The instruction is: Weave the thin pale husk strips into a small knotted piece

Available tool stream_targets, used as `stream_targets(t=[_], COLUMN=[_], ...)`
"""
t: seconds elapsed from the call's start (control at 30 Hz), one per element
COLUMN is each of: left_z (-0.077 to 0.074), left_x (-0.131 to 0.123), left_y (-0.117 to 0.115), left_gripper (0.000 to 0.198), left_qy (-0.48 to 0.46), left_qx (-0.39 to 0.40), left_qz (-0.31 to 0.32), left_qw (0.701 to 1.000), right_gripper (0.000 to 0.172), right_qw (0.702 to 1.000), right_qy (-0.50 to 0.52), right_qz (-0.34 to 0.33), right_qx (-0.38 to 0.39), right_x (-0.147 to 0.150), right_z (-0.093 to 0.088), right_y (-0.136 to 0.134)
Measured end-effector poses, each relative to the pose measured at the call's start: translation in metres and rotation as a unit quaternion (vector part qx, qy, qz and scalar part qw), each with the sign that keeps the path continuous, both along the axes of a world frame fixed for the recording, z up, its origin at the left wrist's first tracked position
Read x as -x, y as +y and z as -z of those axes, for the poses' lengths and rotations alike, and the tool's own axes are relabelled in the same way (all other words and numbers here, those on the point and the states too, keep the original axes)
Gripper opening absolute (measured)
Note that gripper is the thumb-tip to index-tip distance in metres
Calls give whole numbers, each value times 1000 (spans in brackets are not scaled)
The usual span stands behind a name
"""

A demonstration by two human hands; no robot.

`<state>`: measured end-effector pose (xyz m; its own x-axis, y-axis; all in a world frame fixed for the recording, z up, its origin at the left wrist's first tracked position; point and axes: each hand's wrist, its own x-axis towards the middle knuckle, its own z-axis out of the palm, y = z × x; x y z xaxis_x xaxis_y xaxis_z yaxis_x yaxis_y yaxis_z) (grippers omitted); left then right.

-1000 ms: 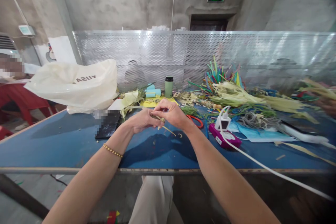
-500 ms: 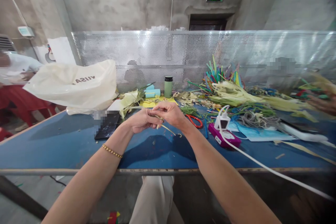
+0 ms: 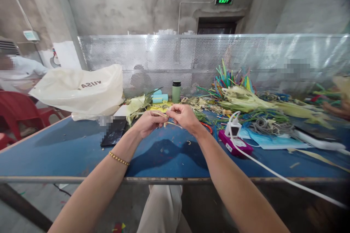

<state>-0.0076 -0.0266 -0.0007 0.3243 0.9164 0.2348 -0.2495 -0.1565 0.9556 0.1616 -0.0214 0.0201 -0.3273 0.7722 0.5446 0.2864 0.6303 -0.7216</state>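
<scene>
Above the blue table (image 3: 68, 153), my left hand (image 3: 149, 123) pinches a thin pale husk strip (image 3: 175, 125) between thumb and fingers. Ends of the strip stick out below and to the right of the fingertips, and another part runs over the left hand. My right hand (image 3: 183, 117) is closed at the same spot, thumb and forefinger pinching the strip beside the left fingertips. How the strip is folded or joined there is too small to make out. A gold bead bracelet (image 3: 119, 158) circles my left wrist.
A dark tablet (image 3: 113, 134) and a large white bag (image 3: 79, 91) lie left. Behind my hands stands a green bottle (image 3: 176, 92). To the right are corn husks (image 3: 243, 100), a purple power strip (image 3: 235, 143) with a white cable, grey cord (image 3: 265, 125) and another person's hand (image 3: 337, 109).
My hands have drawn slightly apart, the right fingertips shifting to the right side of the strip's middle. The strip's pale length now shows over the left hand. The view has tilted slightly.
</scene>
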Motion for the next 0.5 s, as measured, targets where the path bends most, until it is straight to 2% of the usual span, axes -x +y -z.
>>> stream_targets(t=[0.1,0.2,0.3,0.37,0.43,0.5], left_z=[-1,-1,1,2,3,3], left_x=[-1,-2,-1,0,1,1], left_y=[-1,-1,4,7,9,10], left_gripper=[14,15,15,16,18,20], left_qy=[-11,-22,-40,-61,-85,-108], left_qx=[2,9,5,6,16,24], left_qz=[-3,-17,-47,-78,-109,-130], left_qw=[1000,1000,998,995,990,985], right_gripper=[29,26,20,23,29,29], right_qw=[999,993,966,943,951,964], right_qy=[-3,-17,-13,-5,-32,-92], right_qz=[45,91,188,248,229,174], right_qx=[-14,-69,-176,-222,-206,-177], right_x=[3,3,2,2,5,10], right_z=[4,6,5,5,6,10], right_y=[4,10,11,9,6,3])
